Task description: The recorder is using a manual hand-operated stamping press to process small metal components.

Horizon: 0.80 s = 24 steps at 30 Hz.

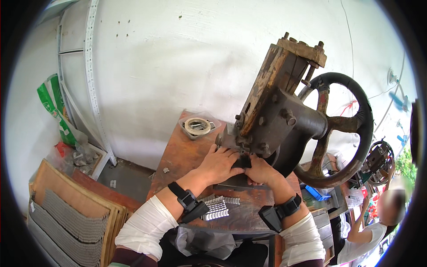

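Both hands are at the base of a dark metal hand press (275,120), below its ram. My left hand (218,164) reaches in from the left, fingers stretched forward against the tooling and thumb pointing right; nothing shows in it. On the right, my right hand (260,170) has its thumb and forefinger against the dark die block (243,159), its other fingers curled under. Whatever it pinches is hidden. Nearer to me, a row of small grey ribbed metal strips (216,209) lies on the brown wooden table (178,155).
The press's large handwheel (356,124) stands on the right. A clear tub with a tape roll (197,126) sits at the table's back left. Stacked ribbed strips on boards (71,218) are at lower left. A person (362,240) works beside another press at far right.
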Tool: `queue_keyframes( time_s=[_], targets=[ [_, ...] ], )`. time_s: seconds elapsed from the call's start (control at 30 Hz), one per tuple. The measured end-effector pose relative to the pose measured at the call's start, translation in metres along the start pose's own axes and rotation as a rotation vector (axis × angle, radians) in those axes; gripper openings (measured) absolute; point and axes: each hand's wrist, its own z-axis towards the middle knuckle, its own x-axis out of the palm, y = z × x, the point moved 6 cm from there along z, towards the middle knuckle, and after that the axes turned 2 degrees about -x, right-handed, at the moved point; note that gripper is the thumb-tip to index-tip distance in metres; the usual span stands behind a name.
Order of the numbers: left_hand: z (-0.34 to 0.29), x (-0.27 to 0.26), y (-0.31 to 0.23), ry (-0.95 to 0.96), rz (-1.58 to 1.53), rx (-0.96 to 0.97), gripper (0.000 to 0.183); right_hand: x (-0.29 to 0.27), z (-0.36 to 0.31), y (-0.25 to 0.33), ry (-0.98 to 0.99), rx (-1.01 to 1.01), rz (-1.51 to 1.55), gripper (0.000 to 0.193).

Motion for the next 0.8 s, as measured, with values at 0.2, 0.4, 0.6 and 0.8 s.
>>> queue_keyframes(
  time_s=[0.2, 0.4, 0.6, 0.8],
  targets=[
    [0.002, 0.004, 0.002, -0.005, 0.055, 0.038, 0.056, 0.002, 0.004, 0.0, -0.021, 0.04, 0.02, 0.065],
    [0.005, 0.006, 0.003, 0.041, 0.068, 0.042, 0.055, 0.001, 0.003, 0.001, -0.033, 0.073, 0.0, 0.067],
    [0.006, 0.007, 0.005, 0.053, 0.073, 0.046, 0.057, 0.001, 0.002, 0.003, -0.054, 0.092, -0.065, 0.044],
    [0.005, 0.01, 0.006, 0.056, 0.117, 0.057, 0.058, 0.002, 0.004, 0.001, -0.042, 0.128, -0.173, 0.047]
  ],
)
